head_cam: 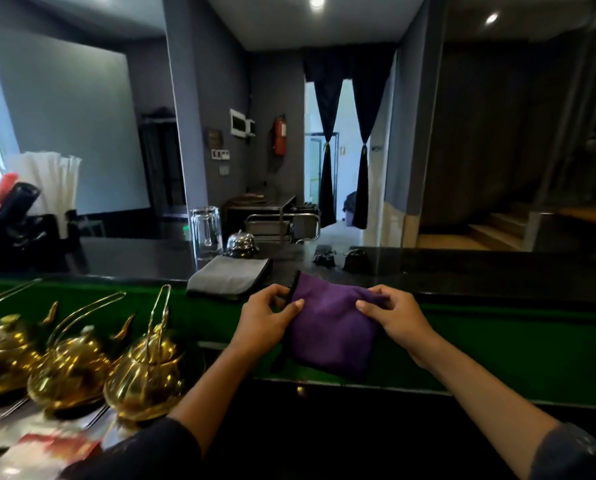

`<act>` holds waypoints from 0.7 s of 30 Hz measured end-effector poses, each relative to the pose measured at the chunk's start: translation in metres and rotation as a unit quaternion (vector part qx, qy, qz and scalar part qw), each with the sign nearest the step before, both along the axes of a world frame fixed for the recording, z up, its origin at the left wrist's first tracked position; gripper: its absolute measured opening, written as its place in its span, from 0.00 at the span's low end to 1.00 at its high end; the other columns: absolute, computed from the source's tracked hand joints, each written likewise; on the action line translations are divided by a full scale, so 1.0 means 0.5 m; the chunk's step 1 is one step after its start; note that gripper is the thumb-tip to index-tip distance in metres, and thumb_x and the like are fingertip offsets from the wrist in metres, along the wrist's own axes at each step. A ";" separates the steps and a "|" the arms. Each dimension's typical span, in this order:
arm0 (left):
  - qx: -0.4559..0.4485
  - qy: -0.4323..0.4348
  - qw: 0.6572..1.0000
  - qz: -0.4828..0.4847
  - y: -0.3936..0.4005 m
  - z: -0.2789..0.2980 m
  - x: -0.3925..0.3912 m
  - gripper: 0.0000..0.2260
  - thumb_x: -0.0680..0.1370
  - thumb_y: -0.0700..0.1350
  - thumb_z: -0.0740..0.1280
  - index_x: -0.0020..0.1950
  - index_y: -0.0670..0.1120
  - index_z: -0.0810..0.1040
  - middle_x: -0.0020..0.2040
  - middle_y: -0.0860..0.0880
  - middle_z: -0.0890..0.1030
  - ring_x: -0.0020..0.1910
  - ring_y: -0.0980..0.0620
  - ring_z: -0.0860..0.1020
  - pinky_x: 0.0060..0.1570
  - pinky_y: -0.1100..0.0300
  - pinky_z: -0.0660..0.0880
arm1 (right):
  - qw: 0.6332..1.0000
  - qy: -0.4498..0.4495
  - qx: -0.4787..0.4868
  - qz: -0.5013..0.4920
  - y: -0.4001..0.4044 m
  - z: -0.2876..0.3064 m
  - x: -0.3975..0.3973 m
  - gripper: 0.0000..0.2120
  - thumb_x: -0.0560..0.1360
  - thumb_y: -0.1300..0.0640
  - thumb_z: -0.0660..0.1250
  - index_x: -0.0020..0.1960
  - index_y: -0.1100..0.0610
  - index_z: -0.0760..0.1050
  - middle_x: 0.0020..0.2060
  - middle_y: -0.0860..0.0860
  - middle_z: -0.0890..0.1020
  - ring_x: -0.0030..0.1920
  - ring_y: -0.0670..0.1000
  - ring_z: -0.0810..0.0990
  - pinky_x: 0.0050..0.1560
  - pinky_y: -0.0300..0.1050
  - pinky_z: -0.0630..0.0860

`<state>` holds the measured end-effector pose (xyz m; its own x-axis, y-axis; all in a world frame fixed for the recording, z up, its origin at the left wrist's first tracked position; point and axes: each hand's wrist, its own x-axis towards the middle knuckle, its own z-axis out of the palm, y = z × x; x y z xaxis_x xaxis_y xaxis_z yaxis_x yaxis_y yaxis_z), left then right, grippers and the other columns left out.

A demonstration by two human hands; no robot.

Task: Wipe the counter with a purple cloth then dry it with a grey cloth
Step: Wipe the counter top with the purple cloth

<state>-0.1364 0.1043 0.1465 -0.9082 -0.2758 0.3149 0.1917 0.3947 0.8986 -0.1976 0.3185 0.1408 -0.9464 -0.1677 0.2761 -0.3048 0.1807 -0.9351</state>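
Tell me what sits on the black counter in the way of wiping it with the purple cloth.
Both hands hold the purple cloth at the counter edge. On it lie the folded grey cloth, a glass, a bell and two dark bundles.

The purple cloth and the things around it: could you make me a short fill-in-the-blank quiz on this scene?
1. Both hands, left hand and right hand, hold the ___ cloth.
2. The folded grey cloth lies on the black ___.
3. Behind the grey cloth stands a silver ___.
4. The teapots at the left are ___ in colour.

Missing words: purple; counter; bell; gold
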 end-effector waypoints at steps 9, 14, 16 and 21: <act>-0.076 -0.004 0.997 0.017 -0.003 0.093 -0.158 0.07 0.74 0.44 0.72 0.48 0.43 0.78 0.39 0.47 0.81 0.34 0.53 0.79 0.31 0.57 0.80 | 0.990 0.058 0.101 -0.079 -0.023 0.101 -0.146 0.08 0.73 0.60 0.72 0.52 0.56 0.81 0.47 0.51 0.83 0.50 0.50 0.80 0.54 0.48 0.77; -0.114 -0.036 0.992 0.042 -0.035 0.113 -0.271 0.10 0.74 0.44 0.72 0.51 0.40 0.80 0.44 0.46 0.81 0.40 0.52 0.78 0.38 0.61 0.76 | 0.986 0.041 0.135 -0.093 -0.066 0.134 -0.259 0.08 0.73 0.62 0.72 0.51 0.59 0.80 0.47 0.54 0.82 0.50 0.52 0.79 0.53 0.47 0.75; -0.125 -0.046 0.990 0.042 -0.048 0.118 -0.318 0.10 0.74 0.44 0.72 0.51 0.39 0.80 0.45 0.45 0.81 0.42 0.50 0.79 0.40 0.60 0.75 | 0.982 0.040 0.155 -0.104 -0.087 0.138 -0.305 0.08 0.73 0.62 0.72 0.51 0.59 0.80 0.48 0.54 0.82 0.50 0.51 0.78 0.53 0.46 0.75; -0.192 -0.060 0.979 0.041 -0.084 0.127 -0.409 0.12 0.76 0.46 0.69 0.55 0.40 0.79 0.51 0.44 0.81 0.48 0.48 0.80 0.45 0.60 0.76 | 0.966 0.053 0.220 -0.128 -0.133 0.134 -0.400 0.12 0.74 0.61 0.71 0.57 0.59 0.78 0.54 0.54 0.80 0.55 0.52 0.78 0.55 0.45 0.74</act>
<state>-0.3406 0.0624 0.2099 -0.9251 -0.2309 0.3014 0.0477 0.7169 0.6956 -0.3977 0.2522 0.2076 -0.9426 -0.0547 0.3295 -0.2874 0.6356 -0.7166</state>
